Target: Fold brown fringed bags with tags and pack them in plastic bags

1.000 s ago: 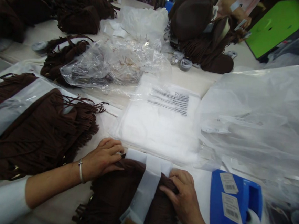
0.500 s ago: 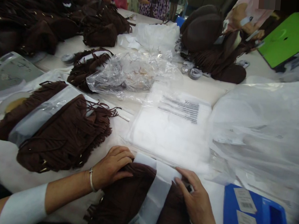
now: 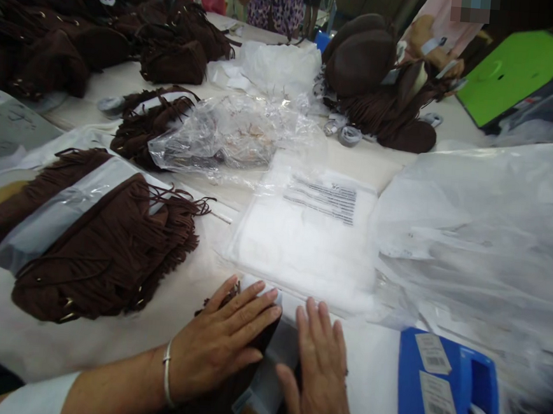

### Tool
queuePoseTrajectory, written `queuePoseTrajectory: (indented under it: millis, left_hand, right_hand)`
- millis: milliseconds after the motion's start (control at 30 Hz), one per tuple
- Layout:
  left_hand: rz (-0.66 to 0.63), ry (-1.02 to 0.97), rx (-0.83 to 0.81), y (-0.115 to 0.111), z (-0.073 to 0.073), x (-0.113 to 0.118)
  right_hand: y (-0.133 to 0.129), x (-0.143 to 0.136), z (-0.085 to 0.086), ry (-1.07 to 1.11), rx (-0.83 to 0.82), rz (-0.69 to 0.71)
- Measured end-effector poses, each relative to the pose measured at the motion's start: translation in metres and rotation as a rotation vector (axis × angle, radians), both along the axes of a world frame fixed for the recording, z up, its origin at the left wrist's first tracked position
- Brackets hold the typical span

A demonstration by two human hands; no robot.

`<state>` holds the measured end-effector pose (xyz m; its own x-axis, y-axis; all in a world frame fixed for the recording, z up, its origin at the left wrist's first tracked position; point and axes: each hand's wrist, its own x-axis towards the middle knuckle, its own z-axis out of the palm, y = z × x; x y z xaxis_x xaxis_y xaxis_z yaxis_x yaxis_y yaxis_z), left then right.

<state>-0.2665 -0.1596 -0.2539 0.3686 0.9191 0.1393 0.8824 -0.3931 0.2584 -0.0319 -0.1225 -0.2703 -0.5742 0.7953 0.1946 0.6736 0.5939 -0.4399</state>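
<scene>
A dark brown fringed bag (image 3: 211, 399) with a pale translucent wrap (image 3: 276, 360) round it lies at the bottom centre, mostly covered by the hands. My left hand (image 3: 222, 340) rests flat on its left part, fingers spread. On the right part lies my right hand (image 3: 318, 370), its fingers stretched out and the thumb apart. Neither hand grips anything. Another brown fringed bag (image 3: 105, 251), wrapped with a similar band, sits to the left. Just beyond the hands is a stack of white plastic bags (image 3: 302, 247) with printed text.
A blue plastic holder (image 3: 447, 405) with two labels stands at the lower right. Crumpled clear plastic (image 3: 239, 131) and translucent sheeting (image 3: 485, 230) lie farther back. Brown bags (image 3: 173, 62) are heaped at the back left. A person's hands (image 3: 448, 64) are beside bags at the back right.
Both hands have moved from the bag's far edge onto its top and flattened. My left hand has shifted right, my right hand left. The view has shifted slightly.
</scene>
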Motion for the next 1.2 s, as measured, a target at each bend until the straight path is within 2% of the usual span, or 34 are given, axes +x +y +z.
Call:
queuePoseTrajectory:
  millis: [67,167,267,367,400,500,567,633,733,800,867,933,1033,1133,1200]
  left_hand:
    - [-0.029,0.071,-0.038,0.001,-0.015,0.008]
    - [-0.037,0.096,-0.101,0.005,-0.037,0.009]
    - [-0.039,0.087,-0.135,0.007,-0.045,0.005]
    - [-0.045,0.054,-0.161,0.007,-0.038,0.001]
    - [-0.052,0.031,-0.162,0.007,-0.035,0.000]
    - [-0.020,-0.075,-0.131,0.012,-0.024,0.000]
    - [0.045,-0.155,-0.090,0.018,-0.022,0.003]
    - [0.100,-0.212,-0.042,0.026,-0.025,0.007]
    - [0.116,-0.245,-0.001,0.034,-0.034,0.009]
    - [0.113,-0.255,-0.013,0.031,-0.035,0.007]
    - [0.143,-0.260,-0.028,0.020,-0.028,0.005]
    - [0.197,-0.266,-0.003,0.007,-0.015,0.005]
    - [0.268,-0.282,0.074,-0.003,0.002,0.008]
    - [0.311,-0.282,0.087,0.017,0.004,0.012]
    - [0.311,-0.243,0.014,0.044,0.000,0.014]
  right_hand:
    - [-0.003,-0.009,-0.017,-0.136,0.015,0.076]
    - [0.000,-0.014,-0.039,-0.209,-0.039,0.074]
    - [0.006,-0.011,-0.041,-0.176,-0.121,0.065]
    - [0.011,0.001,-0.026,-0.043,-0.272,0.087]
    - [0.013,0.008,-0.020,0.036,-0.325,0.048]
    - [0.019,0.028,-0.008,0.265,-0.385,-0.226]
    - [0.022,0.035,-0.010,0.318,-0.360,-0.351]
    - [0.026,0.035,-0.020,0.301,-0.337,-0.334]
    - [0.030,0.033,-0.033,0.291,-0.316,-0.309]
    - [0.026,0.032,-0.030,0.297,-0.307,-0.340]
    - [0.013,0.031,-0.016,0.273,-0.262,-0.376]
    - [-0.008,0.024,0.002,0.211,-0.179,-0.356]
    - [-0.044,0.002,0.015,0.070,-0.076,-0.160]
    - [-0.064,-0.020,0.000,-0.054,-0.037,0.016]
    - [-0.065,-0.025,-0.014,-0.099,-0.051,0.036]
